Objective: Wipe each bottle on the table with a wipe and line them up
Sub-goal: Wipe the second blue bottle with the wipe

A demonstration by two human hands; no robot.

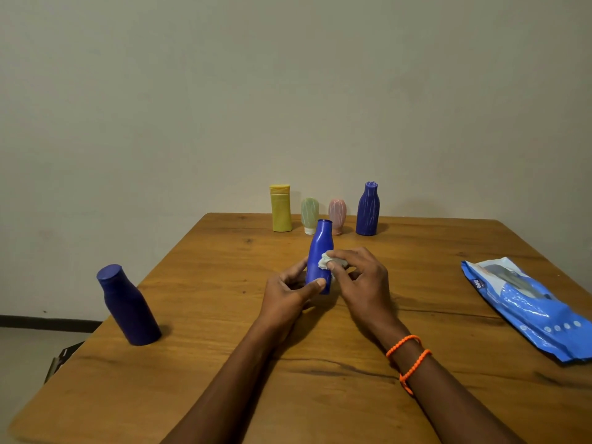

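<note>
1. The table (224,363) is carrying every item; the blue bottle (320,251) being cleaned at its middle is serving as the landmark for all positions below.
2. The wipes pack (525,309) is lying flat, well to the right of the landmark and slightly nearer the viewer.
3. The dark blue bottle (128,309) is standing alone, well to the left of the landmark and nearer the viewer; it is probably waiting for its turn.
4. Behind the landmark a row is forming near the far edge: the yellow bottle (281,208), the green bottle (309,214), the pink bottle (337,213), partly hidden by the landmark's neck, and the ribbed blue bottle (367,209).
5. The left hand (288,293) is gripping the landmark's lower body, thumb across the front and fingers curled behind, keeping it upright.
6. The right hand (358,277) is pinching the crumpled wipe (326,260) between thumb and fingertips and pressing it against the landmark's right side at mid-height.
7. Step in hand, as a judgement: the wiping of this bottle is under way. The next move is probably calling for turning the bottle in the left hand to reach the unwiped faces, then standing it in the row behind.
</note>
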